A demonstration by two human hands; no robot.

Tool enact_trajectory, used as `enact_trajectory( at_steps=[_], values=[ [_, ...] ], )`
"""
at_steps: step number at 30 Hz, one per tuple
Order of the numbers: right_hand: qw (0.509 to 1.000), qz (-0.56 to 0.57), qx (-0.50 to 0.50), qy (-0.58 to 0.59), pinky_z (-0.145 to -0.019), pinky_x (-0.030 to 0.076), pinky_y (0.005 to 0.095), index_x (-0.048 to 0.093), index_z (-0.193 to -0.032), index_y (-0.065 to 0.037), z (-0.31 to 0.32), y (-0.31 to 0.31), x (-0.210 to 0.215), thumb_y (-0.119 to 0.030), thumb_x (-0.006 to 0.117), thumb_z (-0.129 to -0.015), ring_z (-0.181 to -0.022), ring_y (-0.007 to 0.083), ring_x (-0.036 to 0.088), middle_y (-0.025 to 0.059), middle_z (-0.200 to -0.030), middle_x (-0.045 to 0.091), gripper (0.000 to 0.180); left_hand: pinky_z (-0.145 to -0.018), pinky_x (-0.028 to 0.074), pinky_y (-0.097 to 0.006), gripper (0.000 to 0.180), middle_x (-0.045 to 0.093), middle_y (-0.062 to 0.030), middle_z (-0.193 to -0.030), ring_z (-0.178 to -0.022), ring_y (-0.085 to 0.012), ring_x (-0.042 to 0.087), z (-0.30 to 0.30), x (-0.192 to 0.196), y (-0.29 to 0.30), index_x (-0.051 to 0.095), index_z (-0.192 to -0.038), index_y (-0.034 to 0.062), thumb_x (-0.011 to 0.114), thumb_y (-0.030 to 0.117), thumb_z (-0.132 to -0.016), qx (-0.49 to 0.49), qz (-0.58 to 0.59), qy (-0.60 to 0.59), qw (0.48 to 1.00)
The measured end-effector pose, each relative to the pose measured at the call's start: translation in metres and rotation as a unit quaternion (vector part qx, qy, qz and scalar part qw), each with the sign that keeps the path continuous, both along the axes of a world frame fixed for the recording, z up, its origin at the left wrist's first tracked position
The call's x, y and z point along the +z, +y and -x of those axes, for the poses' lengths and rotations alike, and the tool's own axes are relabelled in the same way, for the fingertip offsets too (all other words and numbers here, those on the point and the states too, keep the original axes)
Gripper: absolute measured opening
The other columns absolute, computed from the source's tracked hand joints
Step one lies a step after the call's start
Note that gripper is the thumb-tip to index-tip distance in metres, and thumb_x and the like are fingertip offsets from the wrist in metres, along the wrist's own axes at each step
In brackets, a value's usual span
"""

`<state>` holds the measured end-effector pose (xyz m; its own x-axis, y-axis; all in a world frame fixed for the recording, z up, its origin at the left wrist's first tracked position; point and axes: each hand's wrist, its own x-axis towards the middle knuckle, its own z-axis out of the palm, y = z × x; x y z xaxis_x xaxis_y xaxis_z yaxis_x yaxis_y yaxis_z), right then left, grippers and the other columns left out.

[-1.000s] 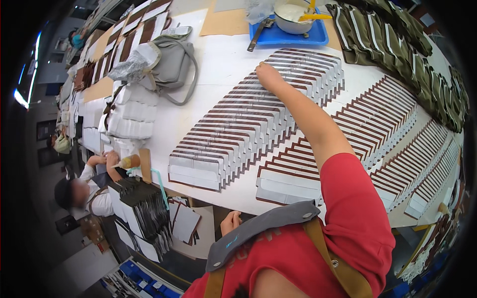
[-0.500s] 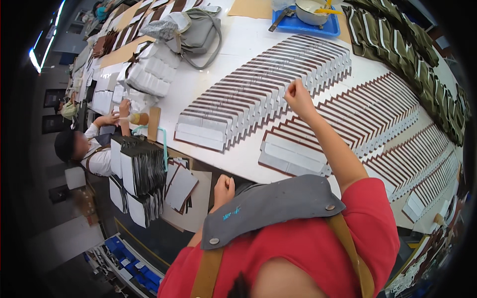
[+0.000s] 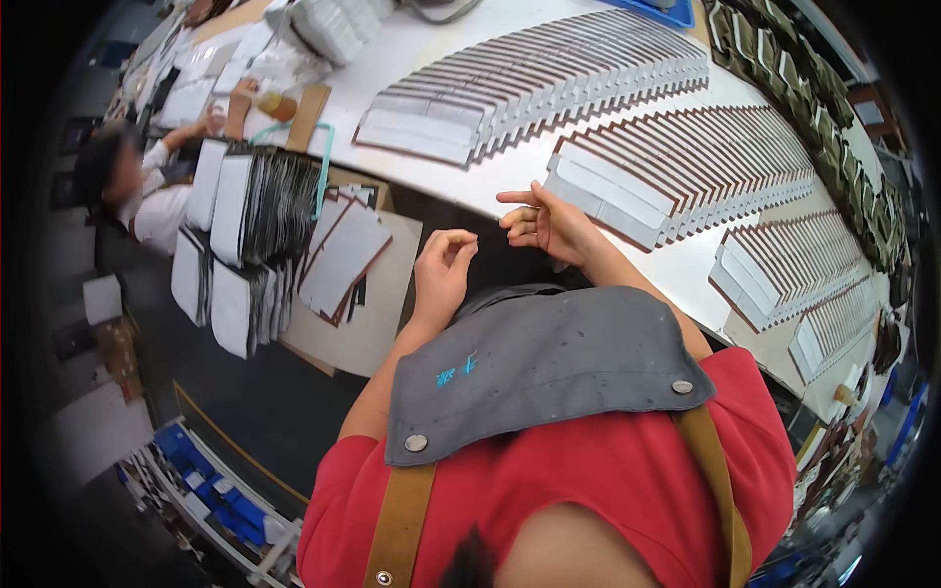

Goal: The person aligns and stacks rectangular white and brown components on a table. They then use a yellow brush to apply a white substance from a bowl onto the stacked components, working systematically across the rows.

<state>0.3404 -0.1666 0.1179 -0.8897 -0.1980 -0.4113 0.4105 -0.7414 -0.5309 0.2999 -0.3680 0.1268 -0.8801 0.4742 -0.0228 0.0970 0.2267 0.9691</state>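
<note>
My left hand [image 3: 443, 274] is held in front of the apron, its fingers curled and thumb pressed near them. Anything in that pinch is too small to make out. Close by on its right, my right hand [image 3: 554, 227] has its fingers stretched out and apart, with nothing visible in it. It hovers beside the front end of a fanned row of pale grey panels with brown edges [image 3: 610, 193]. A longer overlapping row of such panels [image 3: 421, 127] lies farther back on the white table [image 3: 524, 181].
Two shorter panel rows [image 3: 750, 279] lie at the right. Dark green pieces [image 3: 784, 108] line the far right edge. At left are stacked grey-and-black panels [image 3: 230, 240], loose panels [image 3: 343, 257] on a board, and a co-worker [image 3: 157, 206] beside an amber-filled bottle [image 3: 276, 105]. A blue tray [image 3: 671, 10] stands at the back.
My right hand has drawn back from over the panel rows to near my left hand, its fist now opened. My left hand has risen slightly. The view has tilted lower.
</note>
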Motion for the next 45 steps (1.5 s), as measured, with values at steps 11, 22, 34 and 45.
enact_trajectory(
  at_steps=[11,22,34,45],
  values=[
    [0.998,0.04,-0.035,-0.025,-0.087,0.045,0.0345,0.048,-0.116,0.004,-0.039,-0.089,-0.002,-0.032,0.025,-0.095,-0.099,0.0224,0.054,0.0164,-0.111,0.054,0.047,-0.064,0.052,-0.026,0.018,0.047,0.0026,-0.064,-0.057,-0.0026,0.045,-0.057,0.0,-0.05,0.057,-0.097,-0.003,0.052,0.012,-0.088,0.074,-0.206,-0.291,0.931],
    [0.995,-0.094,-0.027,0.005,-0.082,0.044,0.0275,0.053,-0.108,0.002,-0.066,-0.119,0.017,-0.021,0.051,-0.088,-0.089,0.0138,0.055,0.0084,-0.097,0.057,0.03,-0.076,0.04,-0.028,0.016,0.051,0.0,-0.083,-0.079,-0.009,0.047,-0.065,-0.007,-0.074,0.054,-0.089,0.0077,0.047,0.022,-0.091,0.06,-0.331,-0.396,0.854],
    [0.779,-0.573,-0.117,0.227,-0.059,0.045,0.0289,0.052,-0.084,0.0,-0.063,-0.147,0.023,-0.01,0.054,-0.081,-0.061,0.019,0.056,0.0123,-0.074,0.055,0.01,-0.087,0.038,-0.03,0.026,0.057,-0.0059,-0.102,-0.098,-0.0135,0.051,-0.082,0.009,-0.079,0.05,-0.112,0.0022,0.044,0.015,-0.091,0.014,-0.32,-0.372,0.871],
    [0.865,-0.492,-0.047,0.087,-0.044,0.045,0.0305,0.042,-0.076,0.0,-0.059,-0.144,0.022,-0.016,0.039,-0.088,-0.044,0.0201,0.053,0.0109,-0.057,0.049,0.021,-0.082,0.044,-0.027,0.02,0.056,-0.0076,-0.097,-0.089,-0.0127,0.054,-0.091,0.015,-0.076,0.053,-0.105,-0.0011,0.044,0.001,-0.087,0.059,-0.275,-0.171,0.944]
  ],
)
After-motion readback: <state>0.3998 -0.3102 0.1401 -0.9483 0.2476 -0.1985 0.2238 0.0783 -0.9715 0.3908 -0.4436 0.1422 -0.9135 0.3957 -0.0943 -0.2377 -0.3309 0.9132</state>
